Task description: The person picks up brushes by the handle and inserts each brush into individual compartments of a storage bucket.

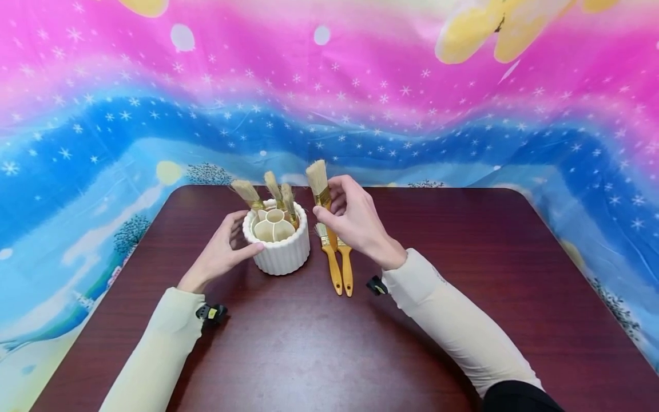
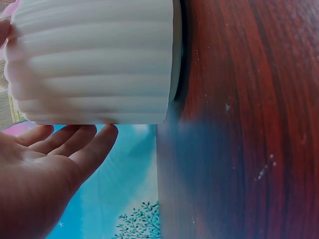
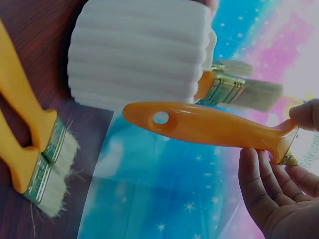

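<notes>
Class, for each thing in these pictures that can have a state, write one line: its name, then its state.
Pot: upright on the table, partly filled
Pot brushes: standing, bristles up
Held brush: raised, bristles up
Loose brushes: two, lying on the table
Left grip: holding the pot
Right grip: pinching the held brush
Backdrop: hanging

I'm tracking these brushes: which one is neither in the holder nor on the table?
The yellow-handled, pale-bristled paintbrush gripped in the right hand; three others stand in the white ribbed round holder, two lie on the reddish-brown table.
</notes>
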